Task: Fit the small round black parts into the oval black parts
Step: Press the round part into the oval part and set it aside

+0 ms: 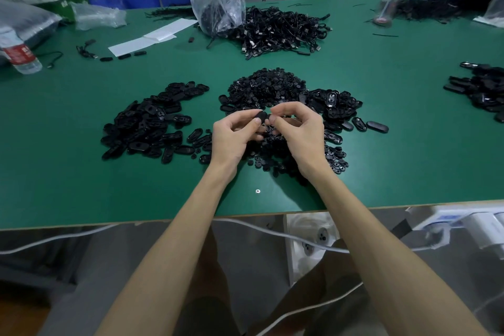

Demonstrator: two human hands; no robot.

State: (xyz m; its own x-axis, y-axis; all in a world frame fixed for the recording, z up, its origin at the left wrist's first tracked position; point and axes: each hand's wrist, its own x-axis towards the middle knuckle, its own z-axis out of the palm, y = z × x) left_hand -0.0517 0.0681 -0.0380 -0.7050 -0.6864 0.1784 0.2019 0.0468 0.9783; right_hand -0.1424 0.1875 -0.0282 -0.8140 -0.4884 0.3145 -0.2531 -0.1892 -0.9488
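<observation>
Green bench (81,172) cluttered behind with one clear plastic bag (218,3), one heap of black cables (283,30), one plastic water bottle (20,54) far left. Nearer, three heaps: oval black parts (147,125) left and right, small round black parts (267,87) between. Above the middle heap, two hands, fingers curled: left hand (234,136) pinching one oval black part (260,117), right hand (300,131) pinching one small round black part (272,118) against it.

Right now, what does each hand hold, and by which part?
Left hand pinches an oval black part by one end. Right hand pinches a small black piece, mostly hidden.
</observation>
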